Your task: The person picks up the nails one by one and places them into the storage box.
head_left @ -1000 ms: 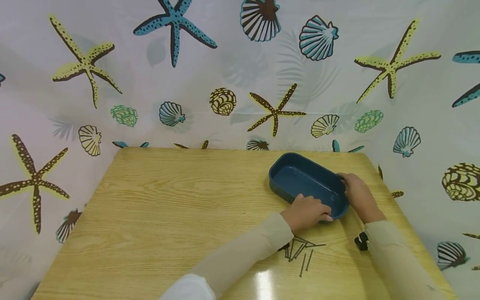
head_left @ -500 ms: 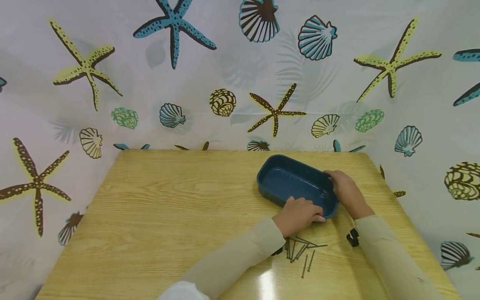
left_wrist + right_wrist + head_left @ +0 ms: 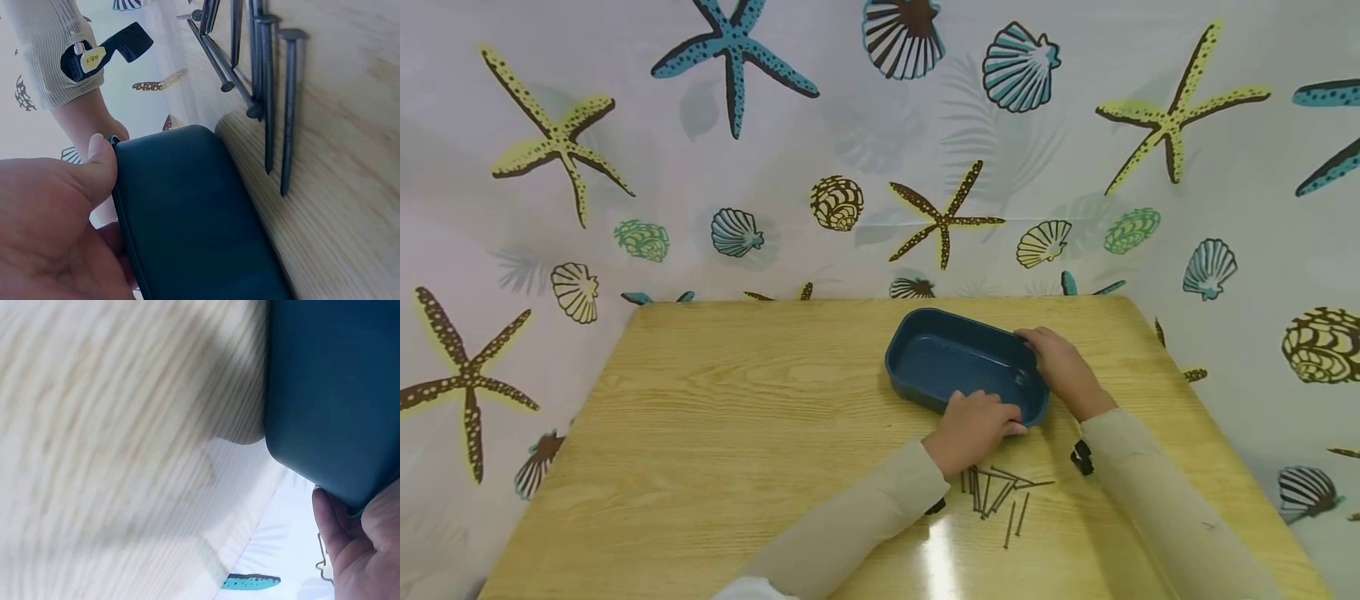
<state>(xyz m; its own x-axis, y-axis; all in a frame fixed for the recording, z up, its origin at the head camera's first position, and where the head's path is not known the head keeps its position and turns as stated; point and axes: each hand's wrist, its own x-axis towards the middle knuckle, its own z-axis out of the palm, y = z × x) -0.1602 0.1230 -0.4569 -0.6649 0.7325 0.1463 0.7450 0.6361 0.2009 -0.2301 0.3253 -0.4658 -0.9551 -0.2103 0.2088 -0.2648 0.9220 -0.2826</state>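
A dark blue rectangular tray (image 3: 955,367) with rounded corners stands on the wooden table, its inside bare. My left hand (image 3: 973,427) grips the near long rim, thumb outside and fingers over the edge, as the left wrist view shows with the hand (image 3: 56,219) at the tray wall (image 3: 187,219). At the right end, my right hand (image 3: 1065,371) holds the far rim. In the right wrist view its fingers (image 3: 331,519) pinch the edge of the tray (image 3: 331,394). Several loose nails (image 3: 996,492) lie on the table just in front of the tray.
The wooden table (image 3: 722,417) reaches back to a hanging cloth (image 3: 820,125) printed with starfish and shells. Black wrist-camera mounts (image 3: 1082,457) sit beneath both sleeves. The nails, seen close in the left wrist view (image 3: 290,106), lie near the left forearm.
Both hands have moved the tray to the left across the table, keeping hold of its rim. The nails have stayed in place, and more of them show beside the left wrist.
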